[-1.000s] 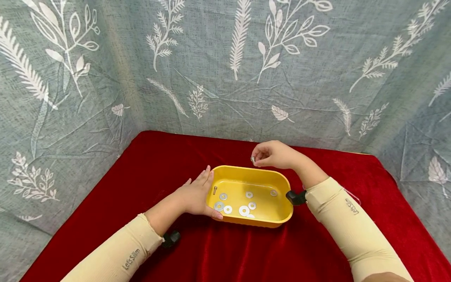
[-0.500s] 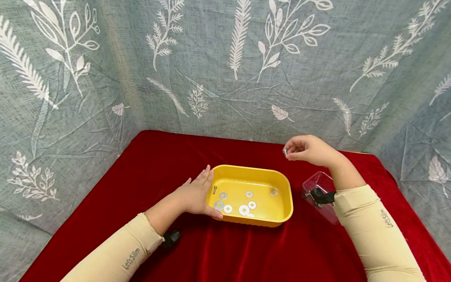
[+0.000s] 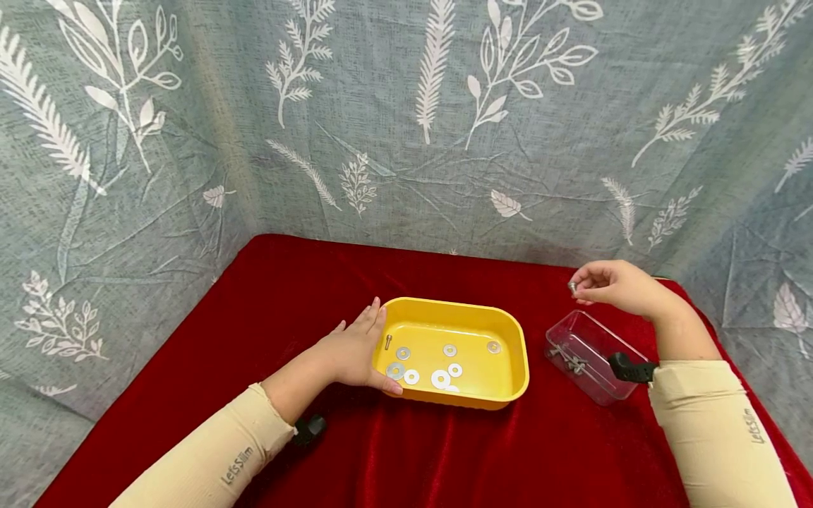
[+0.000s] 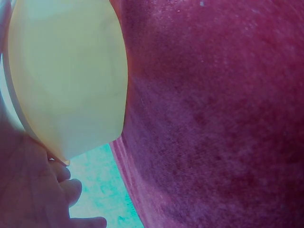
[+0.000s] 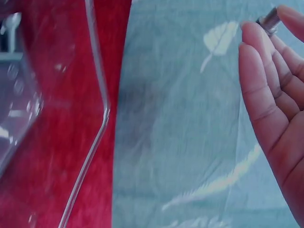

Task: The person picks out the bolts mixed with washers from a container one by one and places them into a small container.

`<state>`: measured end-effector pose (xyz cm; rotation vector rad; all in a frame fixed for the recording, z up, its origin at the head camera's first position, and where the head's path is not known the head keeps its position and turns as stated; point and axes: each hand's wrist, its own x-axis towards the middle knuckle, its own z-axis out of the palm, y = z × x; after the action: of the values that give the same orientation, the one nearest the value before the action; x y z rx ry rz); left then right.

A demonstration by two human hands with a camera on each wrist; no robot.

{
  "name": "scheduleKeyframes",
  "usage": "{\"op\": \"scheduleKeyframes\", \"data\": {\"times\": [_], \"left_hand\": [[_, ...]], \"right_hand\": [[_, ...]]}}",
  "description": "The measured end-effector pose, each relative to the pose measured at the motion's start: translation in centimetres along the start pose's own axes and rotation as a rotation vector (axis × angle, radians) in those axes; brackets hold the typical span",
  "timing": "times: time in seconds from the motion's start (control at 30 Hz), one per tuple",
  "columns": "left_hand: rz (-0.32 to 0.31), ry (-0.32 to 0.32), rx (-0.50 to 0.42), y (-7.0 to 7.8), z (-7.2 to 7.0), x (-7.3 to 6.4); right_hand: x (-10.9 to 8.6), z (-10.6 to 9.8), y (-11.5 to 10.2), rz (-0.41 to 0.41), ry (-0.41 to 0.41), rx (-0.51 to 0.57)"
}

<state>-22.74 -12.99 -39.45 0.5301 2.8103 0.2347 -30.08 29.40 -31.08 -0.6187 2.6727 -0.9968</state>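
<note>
My left hand [image 3: 351, 355] rests against the left end of a yellow plastic bin [image 3: 479, 374], fingers spread straight and thumb over the near rim. Inside the bin lie several flat metal washers [image 3: 440, 379] and one small bolt [image 3: 388, 342] near the left wall. Between thumb and fingertips my right hand [image 3: 621, 286] pinches a short metal bolt [image 3: 573, 288], held above the far side of a clear plastic box [image 3: 606, 326]. In the right wrist view the threads of that bolt [image 5: 271, 21] show. Several bolts [image 3: 574, 364] lie in the clear box's left part.
A red velvet cloth [image 3: 305, 303] covers the table. Grey-green leaf-patterned curtains [image 3: 381, 127] hang behind it and at the sides. The right wrist's black camera mount [image 3: 629, 368] covers part of the clear box.
My right hand has carried the bolt rightward, from above the bin's far rim to beyond the clear box, which has come into view. My left hand has stayed on the bin.
</note>
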Motion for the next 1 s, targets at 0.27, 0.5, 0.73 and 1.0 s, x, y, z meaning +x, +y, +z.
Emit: {"op": "scheduleKeyframes", "data": {"times": [0.27,0.5,0.73,1.0], "left_hand": [[-0.006,-0.001,0.002,0.0,-0.2,-0.1],[-0.007,-0.004,-0.013,0.0,-0.1,-0.1],[-0.008,-0.005,-0.014,0.1,0.0,-0.1],[-0.011,-0.003,-0.005,0.1,0.0,-0.1]], "right_hand": [[-1.6,-0.3,2.6,0.071,-0.015,0.023],[-2.5,-0.1,4.1,0.058,-0.038,0.024],[-3.0,-0.1,5.1,0.074,-0.084,0.070],[-3.6,-0.1,5.4,0.071,-0.126,0.087]]}}
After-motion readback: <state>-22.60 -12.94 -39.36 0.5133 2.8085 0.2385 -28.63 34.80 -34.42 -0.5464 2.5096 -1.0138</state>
